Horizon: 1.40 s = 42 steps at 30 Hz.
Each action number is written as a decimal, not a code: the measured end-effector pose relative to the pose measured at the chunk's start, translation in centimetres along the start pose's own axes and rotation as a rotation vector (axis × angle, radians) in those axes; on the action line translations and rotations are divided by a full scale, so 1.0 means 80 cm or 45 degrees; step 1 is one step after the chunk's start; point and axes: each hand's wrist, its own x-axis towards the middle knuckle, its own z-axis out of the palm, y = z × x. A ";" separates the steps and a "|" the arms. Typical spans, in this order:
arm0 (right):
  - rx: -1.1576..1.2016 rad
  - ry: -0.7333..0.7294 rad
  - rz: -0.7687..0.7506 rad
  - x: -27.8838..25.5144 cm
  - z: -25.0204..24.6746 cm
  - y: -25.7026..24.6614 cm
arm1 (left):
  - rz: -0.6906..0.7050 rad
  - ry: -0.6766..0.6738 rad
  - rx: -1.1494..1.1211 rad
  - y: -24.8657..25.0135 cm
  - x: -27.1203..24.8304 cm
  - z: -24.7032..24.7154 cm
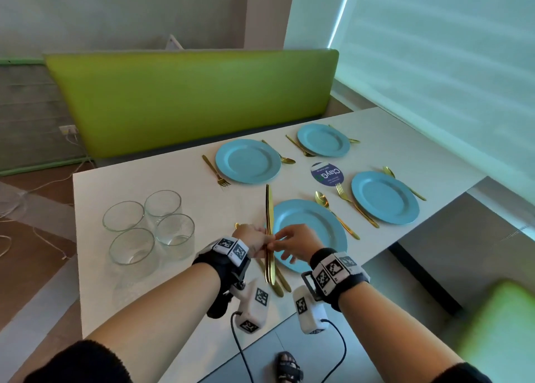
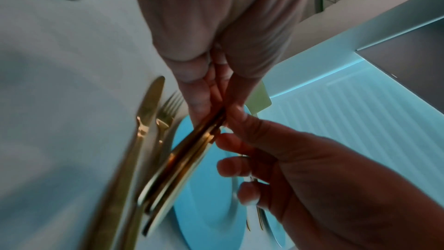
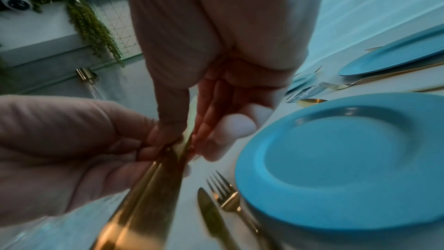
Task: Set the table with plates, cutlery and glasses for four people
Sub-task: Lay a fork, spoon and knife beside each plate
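Both hands (image 1: 270, 242) clamped on a bundle of slim gold metal knives (image 1: 269, 232) — upright, beside the nearest round blue plate (image 1: 318, 223). Peel off one w/ right hand; keep left's grip firm so the rest don't slip onto the white counter (image 1: 144, 180).

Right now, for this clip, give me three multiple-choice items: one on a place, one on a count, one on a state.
1. Where do the glasses stand?
A. one at each plate
B. grouped at the table's left end
C. on the bench

2. How many blue plates are laid?
A. two
B. three
C. four

3. What is the left hand doing?
A. holding gold knives upright
B. resting flat on the table
C. lifting a glass

Key: 1 B, the glasses cluster together away from every plate. 2 C, four plates show in the head view. 3 A, the left hand grips the knives while the right hand pinches at them.
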 end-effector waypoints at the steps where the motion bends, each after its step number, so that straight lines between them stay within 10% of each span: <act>1: 0.011 0.016 0.009 0.003 -0.009 0.003 | 0.008 0.002 0.008 0.005 0.006 0.008; 25: -0.151 0.120 0.198 0.150 -0.227 0.120 | 0.020 0.228 0.088 0.133 0.140 0.154; 42: -0.640 0.171 0.333 0.183 -0.235 0.181 | -0.049 0.343 0.055 0.130 0.170 0.169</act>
